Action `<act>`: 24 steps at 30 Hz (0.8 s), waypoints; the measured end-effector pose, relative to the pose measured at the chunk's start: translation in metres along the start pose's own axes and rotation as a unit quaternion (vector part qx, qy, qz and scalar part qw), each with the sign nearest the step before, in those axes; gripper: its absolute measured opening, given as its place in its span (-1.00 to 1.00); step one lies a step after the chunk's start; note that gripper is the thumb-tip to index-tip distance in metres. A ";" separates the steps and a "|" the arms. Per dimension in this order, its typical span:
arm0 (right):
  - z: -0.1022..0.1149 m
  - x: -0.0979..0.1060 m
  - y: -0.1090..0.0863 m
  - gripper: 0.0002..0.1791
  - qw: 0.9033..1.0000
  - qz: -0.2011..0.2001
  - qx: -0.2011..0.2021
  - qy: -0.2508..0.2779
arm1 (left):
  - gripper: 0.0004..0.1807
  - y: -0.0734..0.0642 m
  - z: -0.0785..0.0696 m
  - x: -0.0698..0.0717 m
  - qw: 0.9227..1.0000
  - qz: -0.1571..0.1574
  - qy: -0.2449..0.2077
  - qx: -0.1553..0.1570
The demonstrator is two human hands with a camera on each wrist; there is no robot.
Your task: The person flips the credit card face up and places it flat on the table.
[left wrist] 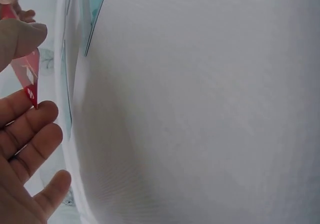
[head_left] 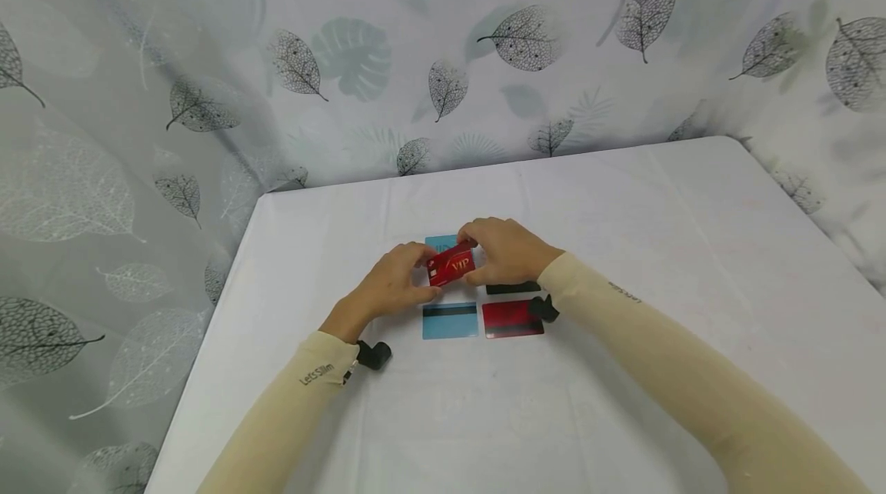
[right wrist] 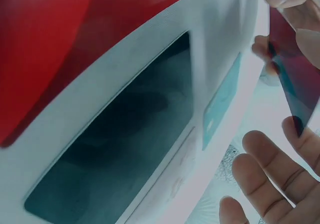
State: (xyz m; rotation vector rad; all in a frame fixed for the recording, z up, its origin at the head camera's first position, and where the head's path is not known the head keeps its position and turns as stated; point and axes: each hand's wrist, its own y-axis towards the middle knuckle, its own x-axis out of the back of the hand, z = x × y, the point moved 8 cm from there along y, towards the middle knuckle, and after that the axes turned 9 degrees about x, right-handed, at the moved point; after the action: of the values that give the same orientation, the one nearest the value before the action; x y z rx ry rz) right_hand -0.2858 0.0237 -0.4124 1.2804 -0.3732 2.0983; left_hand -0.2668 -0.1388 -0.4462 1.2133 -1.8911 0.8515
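A red card with gold "VIP" lettering is held up, tilted, above the white table. My left hand pinches its left end between thumb and fingers. At its right end my right hand grips it the same way. In the left wrist view the red card shows edge-on beneath the thumb. The right wrist view shows the card's dark back, with the other fingers spread loosely. Below the hands lie a light blue card with a dark stripe and a second red card.
Behind the held card lies another blue card, partly covered. A dark card sits beyond the second red card, mostly hidden by my right hand in the head view. A leaf-patterned curtain borders the white table.
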 end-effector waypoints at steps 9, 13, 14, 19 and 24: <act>-0.004 -0.010 0.000 -0.39 0.990 0.026 0.027 -0.135 | -0.31 -0.001 -0.001 -0.001 0.998 0.001 0.058 -0.015; -0.004 -0.011 0.000 -0.40 0.986 0.026 0.035 -0.163 | -0.31 -0.001 -0.003 -0.001 0.997 0.005 0.079 -0.013; -0.003 -0.011 0.000 -0.41 0.985 0.026 0.036 -0.168 | -0.31 -0.001 -0.003 0.000 0.996 0.006 0.084 -0.012; 0.001 -0.011 0.001 -0.41 0.981 0.028 0.045 -0.187 | -0.34 -0.001 -0.004 0.001 0.995 0.011 0.094 -0.013; 0.004 -0.012 0.001 -0.43 0.979 0.038 0.043 -0.195 | -0.37 0.000 -0.002 0.000 0.995 0.018 0.098 -0.013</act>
State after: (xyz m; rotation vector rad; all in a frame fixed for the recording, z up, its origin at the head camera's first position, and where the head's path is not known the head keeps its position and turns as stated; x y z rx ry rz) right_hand -0.2799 0.0163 -0.4213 1.7587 -0.5100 1.9351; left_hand -0.2662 -0.1368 -0.4453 1.0439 -1.7648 0.9277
